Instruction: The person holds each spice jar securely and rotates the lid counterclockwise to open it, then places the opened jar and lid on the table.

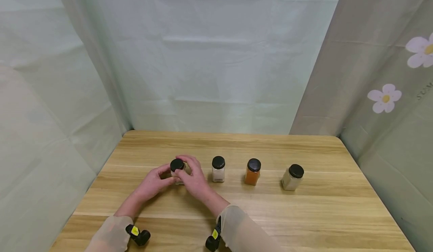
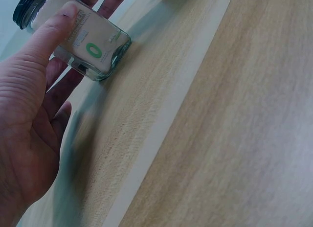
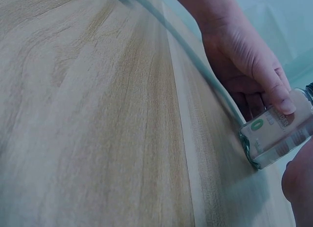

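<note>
A small square glass spice jar (image 2: 90,38) with a black lid (image 1: 177,164) and pale powder inside stands at the left of the row on the wooden table. My left hand (image 1: 152,182) grips its body, the thumb (image 2: 58,29) lying across the printed label and the fingers behind the glass. Around the top of the same jar, my right hand (image 1: 194,178) holds on with thumb and fingers at either side of the lid. In the right wrist view the left thumb (image 3: 281,100) lies on the label, while only part of the right hand (image 3: 299,188) enters at the edge.
To the right stand three more black-lidded jars: one with white contents (image 1: 218,169), one with orange powder (image 1: 252,172) and one with beige powder (image 1: 292,177). Pale curtains (image 1: 216,56) hang behind and beside the wooden table (image 1: 304,222). Both wrists wear black straps with small cameras.
</note>
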Tool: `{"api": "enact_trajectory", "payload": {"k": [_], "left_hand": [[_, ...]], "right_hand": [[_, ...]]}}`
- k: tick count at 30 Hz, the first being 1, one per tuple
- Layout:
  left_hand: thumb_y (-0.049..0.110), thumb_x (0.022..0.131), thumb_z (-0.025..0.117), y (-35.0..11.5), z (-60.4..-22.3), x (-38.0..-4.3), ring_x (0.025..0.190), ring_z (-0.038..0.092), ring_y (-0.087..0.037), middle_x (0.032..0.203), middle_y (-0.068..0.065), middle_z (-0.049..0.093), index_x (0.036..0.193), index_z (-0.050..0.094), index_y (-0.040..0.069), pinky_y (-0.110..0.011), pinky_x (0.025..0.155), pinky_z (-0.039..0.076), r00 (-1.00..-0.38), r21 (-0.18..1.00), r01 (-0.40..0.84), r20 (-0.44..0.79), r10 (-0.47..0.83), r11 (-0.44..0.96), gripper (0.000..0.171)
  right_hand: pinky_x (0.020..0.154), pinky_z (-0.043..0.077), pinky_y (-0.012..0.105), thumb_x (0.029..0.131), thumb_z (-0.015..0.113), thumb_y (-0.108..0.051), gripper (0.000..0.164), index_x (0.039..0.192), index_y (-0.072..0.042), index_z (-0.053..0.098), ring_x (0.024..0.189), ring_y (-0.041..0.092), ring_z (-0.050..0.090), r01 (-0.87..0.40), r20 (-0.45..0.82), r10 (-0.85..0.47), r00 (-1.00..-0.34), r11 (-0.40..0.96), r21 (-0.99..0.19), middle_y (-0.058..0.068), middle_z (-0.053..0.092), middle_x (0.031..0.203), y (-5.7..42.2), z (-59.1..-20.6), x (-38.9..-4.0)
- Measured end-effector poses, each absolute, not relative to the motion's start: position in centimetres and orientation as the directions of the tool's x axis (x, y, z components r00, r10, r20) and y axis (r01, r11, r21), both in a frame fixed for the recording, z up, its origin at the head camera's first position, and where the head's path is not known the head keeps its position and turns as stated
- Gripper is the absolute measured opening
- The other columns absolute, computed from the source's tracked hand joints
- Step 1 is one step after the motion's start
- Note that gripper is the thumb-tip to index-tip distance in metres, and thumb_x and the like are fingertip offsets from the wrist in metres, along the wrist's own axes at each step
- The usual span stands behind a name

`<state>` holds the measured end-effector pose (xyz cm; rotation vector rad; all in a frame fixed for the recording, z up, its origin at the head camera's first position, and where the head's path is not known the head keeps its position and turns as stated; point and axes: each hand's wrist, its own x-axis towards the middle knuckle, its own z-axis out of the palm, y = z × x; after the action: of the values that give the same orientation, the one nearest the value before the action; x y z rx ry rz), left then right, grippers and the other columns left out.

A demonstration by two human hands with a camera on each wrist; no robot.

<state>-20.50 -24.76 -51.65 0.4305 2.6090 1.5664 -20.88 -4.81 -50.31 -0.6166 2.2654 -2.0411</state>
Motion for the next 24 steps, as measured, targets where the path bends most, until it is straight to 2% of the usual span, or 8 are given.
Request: {"api": "enact_trajectory", "payload": {"k": [6, 10, 13, 20, 24], "left_hand": [[0.032, 0.092, 0.079, -24.71, -51.71, -20.56, 0.126, 0.055, -0.026, 0.136, -0.003, 0.064, 0.138, 0.065, 0.018, -0.042, 0.105, 0.043, -0.96, 0.871, 0.202, 0.085, 0.266, 0.448, 0.05], [0.03, 0.093, 0.078, -24.69, -51.62, -20.55, 0.13, 0.053, -0.028, 0.138, -0.006, 0.063, 0.138, 0.065, 0.016, -0.053, 0.108, 0.039, -0.959, 0.877, 0.203, 0.087, 0.271, 0.436, 0.05], [0.03, 0.093, 0.078, -24.67, -51.5, -20.52, 0.133, 0.051, -0.029, 0.14, -0.006, 0.062, 0.138, 0.065, 0.015, -0.056, 0.109, 0.037, -0.957, 0.88, 0.206, 0.089, 0.276, 0.428, 0.05], [0.026, 0.094, 0.077, -24.83, -51.63, -20.52, 0.131, 0.053, -0.027, 0.137, -0.008, 0.064, 0.14, 0.063, 0.011, -0.041, 0.107, 0.042, -0.955, 0.872, 0.221, 0.102, 0.28, 0.436, 0.05], [0.025, 0.095, 0.076, -24.86, -51.74, -20.52, 0.133, 0.051, -0.028, 0.137, -0.008, 0.064, 0.14, 0.063, 0.012, -0.038, 0.108, 0.041, -0.954, 0.878, 0.22, 0.103, 0.283, 0.424, 0.049]], "right_hand": [[0.116, 0.027, 0.046, 0.096, 0.066, -0.023, 0.044, 0.139, -0.029, 0.062, 0.141, 0.012, 0.033, -0.258, 0.227, -0.314, -0.922, 0.061, -0.964, -0.003, 0.046, 0.151, -4.74, -50.2, -20.8], [0.116, 0.027, 0.048, 0.096, 0.065, -0.026, 0.048, 0.143, -0.033, 0.058, 0.142, 0.012, 0.032, -0.241, 0.208, -0.316, -0.926, 0.07, -0.968, -0.007, 0.045, 0.151, -4.64, -50.1, -20.67], [0.117, 0.028, 0.047, 0.095, 0.066, -0.029, 0.053, 0.145, -0.036, 0.054, 0.142, 0.012, 0.033, -0.225, 0.192, -0.315, -0.929, 0.069, -0.972, -0.011, 0.044, 0.151, -4.59, -50.02, -20.6], [0.117, 0.027, 0.047, 0.093, 0.075, -0.036, 0.057, 0.145, -0.037, 0.053, 0.142, 0.014, 0.034, -0.21, 0.183, -0.315, -0.931, 0.052, -0.976, -0.013, 0.043, 0.15, -4.49, -50.07, -20.57], [0.116, 0.027, 0.049, 0.091, 0.077, -0.036, 0.058, 0.143, -0.032, 0.054, 0.142, 0.021, 0.034, -0.186, 0.167, -0.305, -0.938, 0.034, -0.982, -0.01, 0.044, 0.149, -4.59, -50.16, -20.58]]}}
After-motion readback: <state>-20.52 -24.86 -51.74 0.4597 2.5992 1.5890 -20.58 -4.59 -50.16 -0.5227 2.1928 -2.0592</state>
